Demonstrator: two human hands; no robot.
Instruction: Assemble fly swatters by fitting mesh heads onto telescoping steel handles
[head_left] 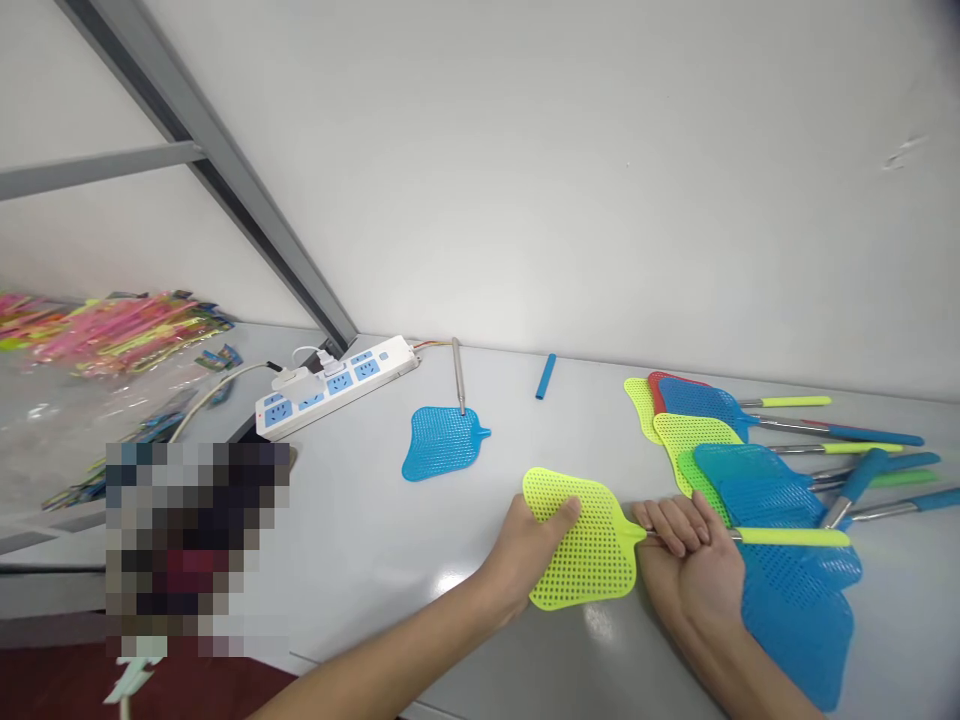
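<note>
A yellow-green fly swatter (pixel 589 550) is held level across the front of the table. My left hand (pixel 529 550) grips its perforated head, with the thumb on top. My right hand (pixel 697 555) is closed around the metal rod just past the neck, and the yellow grip sticks out to the right. Beyond, a blue swatter head (pixel 442 442) lies loose, with a metal rod (pixel 458 375) touching its upper edge. A short blue grip sleeve (pixel 546 377) lies apart near the wall.
Several blue, yellow, green and red fly swatters (pixel 795 625) overlap at the right. A white power strip (pixel 337 388) with plugs and a cable stands left of the blue head. Pink and yellow packaged items (pixel 127 325) lie at far left, beyond a grey metal post (pixel 247 190).
</note>
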